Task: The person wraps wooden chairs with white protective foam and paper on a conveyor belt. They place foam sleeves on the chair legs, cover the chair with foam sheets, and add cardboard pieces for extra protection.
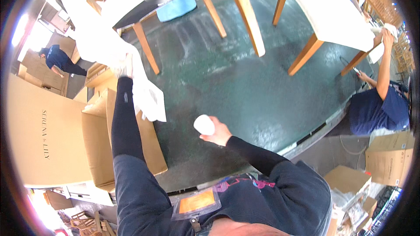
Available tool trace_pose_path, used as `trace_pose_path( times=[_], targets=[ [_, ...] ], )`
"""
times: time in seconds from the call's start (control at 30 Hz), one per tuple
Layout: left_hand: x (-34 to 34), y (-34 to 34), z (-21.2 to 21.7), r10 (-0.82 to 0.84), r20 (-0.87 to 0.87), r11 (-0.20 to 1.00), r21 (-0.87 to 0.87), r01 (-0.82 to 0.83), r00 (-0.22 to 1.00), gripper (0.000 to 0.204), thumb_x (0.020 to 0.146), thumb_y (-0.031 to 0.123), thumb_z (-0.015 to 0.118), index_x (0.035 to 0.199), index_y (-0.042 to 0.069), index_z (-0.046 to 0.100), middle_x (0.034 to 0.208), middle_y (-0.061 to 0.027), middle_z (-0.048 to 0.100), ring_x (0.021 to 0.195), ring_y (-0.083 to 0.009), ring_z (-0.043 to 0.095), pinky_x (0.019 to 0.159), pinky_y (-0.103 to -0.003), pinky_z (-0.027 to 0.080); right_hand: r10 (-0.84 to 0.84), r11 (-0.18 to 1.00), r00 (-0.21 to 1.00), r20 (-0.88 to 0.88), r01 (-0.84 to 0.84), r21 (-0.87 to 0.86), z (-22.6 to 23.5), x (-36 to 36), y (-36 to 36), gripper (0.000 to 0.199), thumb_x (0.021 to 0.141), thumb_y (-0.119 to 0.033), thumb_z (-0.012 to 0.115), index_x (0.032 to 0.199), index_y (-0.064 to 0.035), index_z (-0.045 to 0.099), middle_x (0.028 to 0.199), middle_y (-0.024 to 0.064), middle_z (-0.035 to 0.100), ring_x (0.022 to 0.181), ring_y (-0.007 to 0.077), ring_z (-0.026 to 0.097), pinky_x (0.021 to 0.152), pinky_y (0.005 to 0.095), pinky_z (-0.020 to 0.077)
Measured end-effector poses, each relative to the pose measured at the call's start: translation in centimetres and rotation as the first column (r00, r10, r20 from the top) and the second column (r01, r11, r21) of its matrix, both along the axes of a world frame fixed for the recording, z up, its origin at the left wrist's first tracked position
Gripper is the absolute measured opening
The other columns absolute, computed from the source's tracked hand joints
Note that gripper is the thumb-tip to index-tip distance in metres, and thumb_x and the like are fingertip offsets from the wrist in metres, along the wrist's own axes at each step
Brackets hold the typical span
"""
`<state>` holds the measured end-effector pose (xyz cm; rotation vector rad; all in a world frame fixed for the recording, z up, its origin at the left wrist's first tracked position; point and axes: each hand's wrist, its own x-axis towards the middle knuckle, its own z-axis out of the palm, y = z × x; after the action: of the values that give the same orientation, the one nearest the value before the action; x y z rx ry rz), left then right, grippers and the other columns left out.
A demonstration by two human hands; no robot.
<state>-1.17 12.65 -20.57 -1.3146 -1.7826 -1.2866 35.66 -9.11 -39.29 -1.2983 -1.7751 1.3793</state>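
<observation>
My right hand is closed around a small white rounded object, like a cup or small roll, held above the dark green work surface. At the upper left, my left hand is closed on white sheet wrapping, which hangs down below it; glare washes out part of the fingers. Beside that hand a chair lies tipped over, with a white cover, a black underside and wooden legs. A pale blue pad shows behind its legs.
A white-seated wooden chair stands far right, where a co-worker in navy reaches to it. Large cardboard boxes stand left; more cartons are lower right. Another person bends at the far left.
</observation>
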Motion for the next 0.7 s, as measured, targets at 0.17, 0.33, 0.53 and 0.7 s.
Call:
trace_pose_path(
  times=[0.17, 0.33, 0.53, 0.7],
  targets=[
    [3.4, -1.9, 1.1, -0.253, 0.230, 0.964, -0.021, 0.265, 0.940, 0.076, 0.074, 0.018, 0.079, 0.136, -0.005, 0.042, 0.130, -0.0248, 0.057, 0.123, -0.0355, 0.055, 0.106, -0.041, 0.042, -0.175, 0.839, 0.764, -0.621, 0.446, 0.312, 10.2, 13.5, 13.0, 0.063, 0.075, -0.019, 0.084, 0.127, -0.0004, 0.054, 0.114, 0.0068, 0.065, 0.103, 0.0177, 0.064, 0.092, 0.0342, 0.0525],
    [3.9, -3.3, 1.6, -0.207, 0.144, 0.978, 0.008, 0.208, 0.968, 0.078, 0.072, 0.015, 0.078, 0.138, -0.005, 0.039, 0.132, -0.0237, 0.055, 0.123, -0.0346, 0.054, 0.107, -0.040, 0.040, -0.042, 0.717, 0.771, -0.635, 0.466, 0.518, 22.4, 22.6, 27.8, 0.025, 0.084, -0.016, 0.077, 0.101, -0.0010, 0.067, 0.092, 0.0046, 0.069, 0.087, 0.0157, 0.066, 0.077, 0.0319, 0.0543],
    [5.6, -4.3, 2.9, -0.101, 0.117, 0.989, -0.099, 0.113, 0.988, 0.073, 0.073, 0.016, 0.076, 0.134, -0.003, 0.042, 0.125, -0.0220, 0.057, 0.118, -0.0354, 0.055, 0.105, -0.042, 0.041, -0.383, 0.618, 0.808, -0.448, 0.585, 0.525, 27.0, 23.1, 39.8, 0.075, 0.070, -0.046, 0.085, 0.122, 0.0011, 0.057, 0.117, 0.0182, 0.066, 0.109, 0.0272, 0.065, 0.095, 0.0381, 0.0494],
    [7.2, -3.8, 3.2, -0.059, 0.223, 0.987, -0.135, 0.091, 0.973, 0.069, 0.071, 0.015, 0.077, 0.131, -0.003, 0.046, 0.122, -0.0218, 0.059, 0.116, -0.0360, 0.058, 0.103, -0.042, 0.043, -0.157, 0.796, 0.765, -0.624, 0.472, 0.379, 28.6, 23.4, 44.1, 0.076, 0.070, -0.049, 0.083, 0.125, -0.0020, 0.060, 0.130, 0.0249, 0.059, 0.123, 0.0344, 0.057, 0.103, 0.0414, 0.0442]
  ],
)
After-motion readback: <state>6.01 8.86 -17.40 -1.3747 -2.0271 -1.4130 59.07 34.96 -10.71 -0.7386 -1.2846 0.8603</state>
